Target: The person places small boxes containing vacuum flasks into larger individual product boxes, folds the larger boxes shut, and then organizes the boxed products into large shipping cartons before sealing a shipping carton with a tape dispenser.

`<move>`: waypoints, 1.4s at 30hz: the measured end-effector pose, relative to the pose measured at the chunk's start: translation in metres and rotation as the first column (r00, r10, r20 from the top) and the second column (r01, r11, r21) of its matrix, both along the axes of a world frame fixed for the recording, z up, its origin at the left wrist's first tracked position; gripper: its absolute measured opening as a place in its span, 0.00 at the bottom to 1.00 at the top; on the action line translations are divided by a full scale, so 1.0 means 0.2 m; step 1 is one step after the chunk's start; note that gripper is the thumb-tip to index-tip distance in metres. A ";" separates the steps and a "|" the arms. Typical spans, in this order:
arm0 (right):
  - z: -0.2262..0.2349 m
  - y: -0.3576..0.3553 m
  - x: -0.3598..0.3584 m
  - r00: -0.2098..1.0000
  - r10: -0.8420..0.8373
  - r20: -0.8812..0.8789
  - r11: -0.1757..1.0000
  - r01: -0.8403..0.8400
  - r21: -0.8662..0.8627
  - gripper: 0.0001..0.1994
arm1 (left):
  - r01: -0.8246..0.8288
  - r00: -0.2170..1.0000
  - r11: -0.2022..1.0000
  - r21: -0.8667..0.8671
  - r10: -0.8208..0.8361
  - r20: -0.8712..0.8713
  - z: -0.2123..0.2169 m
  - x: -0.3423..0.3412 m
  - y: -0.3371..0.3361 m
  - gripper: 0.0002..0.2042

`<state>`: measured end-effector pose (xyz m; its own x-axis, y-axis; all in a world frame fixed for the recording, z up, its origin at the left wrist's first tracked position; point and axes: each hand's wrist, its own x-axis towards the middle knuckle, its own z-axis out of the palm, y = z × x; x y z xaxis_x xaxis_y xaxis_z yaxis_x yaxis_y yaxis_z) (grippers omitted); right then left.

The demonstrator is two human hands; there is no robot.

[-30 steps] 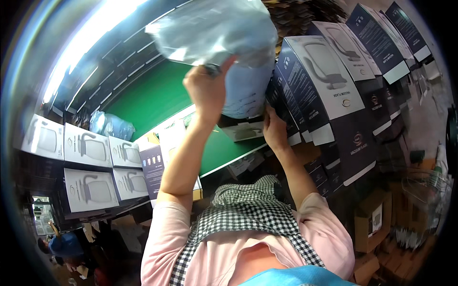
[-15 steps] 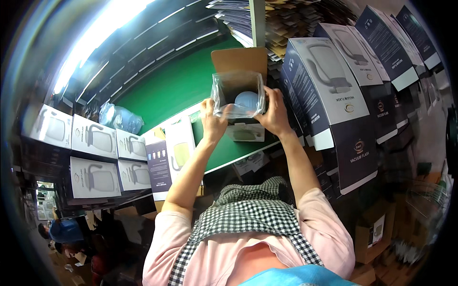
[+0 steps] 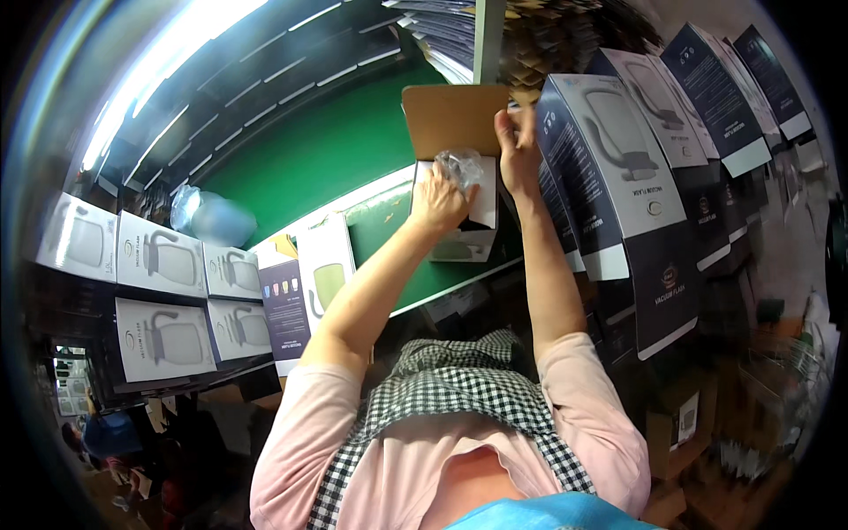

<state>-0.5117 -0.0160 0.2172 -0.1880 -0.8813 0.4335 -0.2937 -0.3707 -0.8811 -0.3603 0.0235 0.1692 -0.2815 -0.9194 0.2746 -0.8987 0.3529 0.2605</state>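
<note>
A carton [image 3: 463, 247] stands on the green table in front of me, its brown-lined lid flap [image 3: 452, 119] raised at the back. Bunched clear plastic bag [image 3: 461, 164] pokes up at the box's mouth. My left hand [image 3: 440, 201] is over the mouth, thumb and fingers closed around the crumpled bag and pressing it down. White side flaps lie folded in beside that hand. Beside the right edge of the raised lid, my right hand [image 3: 519, 152] is lifted with thumb and fingers apart, holding nothing. The box's contents are hidden.
Printed flask cartons [image 3: 163, 252] are stacked at the left, near a blue-tinted plastic bundle [image 3: 212, 216]. Tall dark-and-white cartons [image 3: 609, 150] line the right side. A pale post [image 3: 486, 40] rises behind the box, with stacked flat cardboard around it. Another person [image 3: 110, 435] is far left.
The clear bag, spread wide at the box's mouth before, is now gathered and pressed down. My left hand moved right onto it; my right hand let go and rose beside the lid.
</note>
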 end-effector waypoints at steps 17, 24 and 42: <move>-0.31 0.45 -0.21 0.761 0.427 -0.489 0.895 -0.433 0.107 0.32 | 0.301 0.759 0.921 0.245 -0.076 -0.646 0.07 0.42 0.24 0.31; -0.24 0.51 -0.12 0.767 0.423 -0.483 0.903 -0.402 0.152 0.29 | 0.167 0.845 0.980 0.107 -0.086 -0.528 -0.04 0.46 0.29 0.30; -0.40 0.49 -0.12 0.797 0.243 -0.553 0.963 -0.267 0.038 0.26 | 0.015 0.845 0.996 -0.084 -0.058 -0.532 -0.16 0.37 0.39 0.20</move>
